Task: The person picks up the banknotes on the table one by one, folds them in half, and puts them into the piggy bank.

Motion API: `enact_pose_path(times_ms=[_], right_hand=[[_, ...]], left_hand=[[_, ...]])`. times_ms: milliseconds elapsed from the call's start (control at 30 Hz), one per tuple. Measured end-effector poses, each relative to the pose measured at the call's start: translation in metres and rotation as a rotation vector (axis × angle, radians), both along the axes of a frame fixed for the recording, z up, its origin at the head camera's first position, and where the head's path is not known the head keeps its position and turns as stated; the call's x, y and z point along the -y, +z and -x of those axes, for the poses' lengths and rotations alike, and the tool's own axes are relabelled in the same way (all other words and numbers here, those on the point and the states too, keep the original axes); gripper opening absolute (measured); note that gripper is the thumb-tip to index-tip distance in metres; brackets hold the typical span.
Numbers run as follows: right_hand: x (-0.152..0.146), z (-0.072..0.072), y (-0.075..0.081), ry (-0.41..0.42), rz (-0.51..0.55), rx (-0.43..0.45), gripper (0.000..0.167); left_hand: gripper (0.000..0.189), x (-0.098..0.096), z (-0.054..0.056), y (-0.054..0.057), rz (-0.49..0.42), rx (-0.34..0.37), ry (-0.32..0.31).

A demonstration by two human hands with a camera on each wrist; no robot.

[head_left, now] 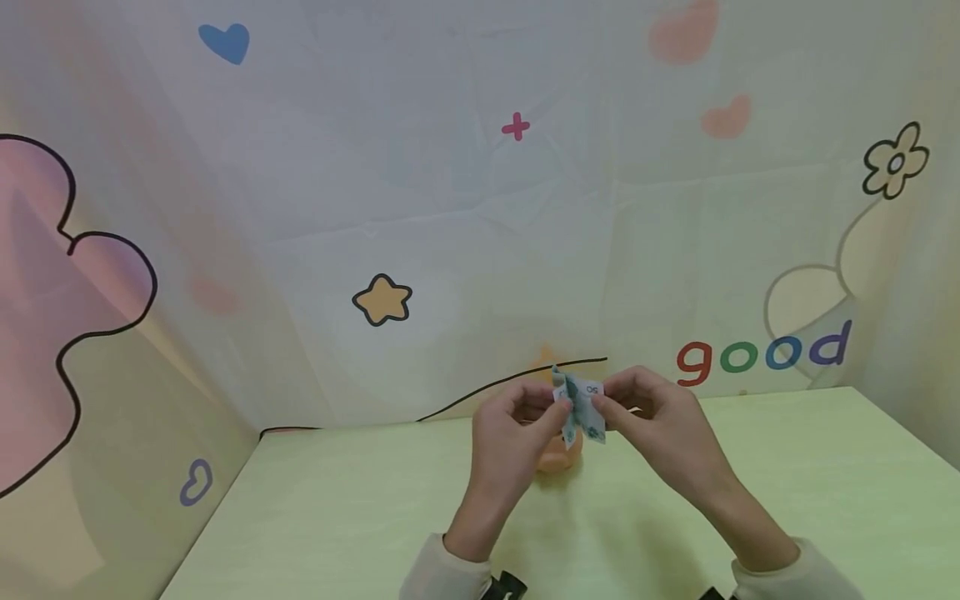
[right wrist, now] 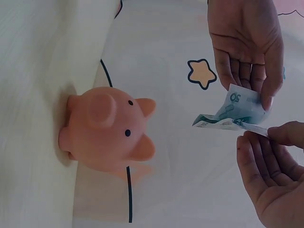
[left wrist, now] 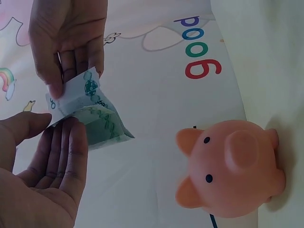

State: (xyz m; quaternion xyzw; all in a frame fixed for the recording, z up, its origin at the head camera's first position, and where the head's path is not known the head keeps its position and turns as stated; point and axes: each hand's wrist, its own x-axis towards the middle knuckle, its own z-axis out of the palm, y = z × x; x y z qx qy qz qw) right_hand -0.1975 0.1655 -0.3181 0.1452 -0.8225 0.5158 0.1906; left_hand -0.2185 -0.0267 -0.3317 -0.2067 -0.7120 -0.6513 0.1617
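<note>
A creased green-and-white banknote (head_left: 590, 417) printed with 50 is held up between both hands, partly folded. My left hand (head_left: 506, 450) pinches one side of it between thumb and fingers. On the other side, the thumb and fingers of my right hand (head_left: 671, 437) grip the note. Both wrist views show the note (left wrist: 78, 95) bent along a crease, its folded part standing out toward the pig. Behind the hands, an orange-pink piggy bank (right wrist: 107, 130) stands upright on the table, mostly hidden in the head view. Its ears, black eyes and snout face the wrist cameras.
The pale yellow-green table (head_left: 337, 500) reaches back to a light cloth backdrop (head_left: 450, 208) with printed stars, hearts and the word good. More of that cloth rises at the left and right sides. Black straps (head_left: 504, 586) sit at the sleeve cuffs.
</note>
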Motion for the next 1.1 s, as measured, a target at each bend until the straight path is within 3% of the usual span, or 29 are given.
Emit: enact_pose_path(times_ms=[533,800,1100], right_hand=[[0.0077,0.0031,-0.0088,0.053,-0.006,-0.038,0.012],[0.0047,0.0024,-0.0074,0.043,-0.01,-0.019,0.014],[0.0047,0.0008,-0.007,0.084,0.04,0.028,0.022]], left_hand=[[0.013,-0.0048,0.0016,-0.0054,0.006,0.007,-0.043],[0.014,-0.0041,0.0018,-0.0062,-0.02,0.036,-0.107],[0.011,-0.005,0.0039,-0.0059,0.001,-0.002,-0.077]])
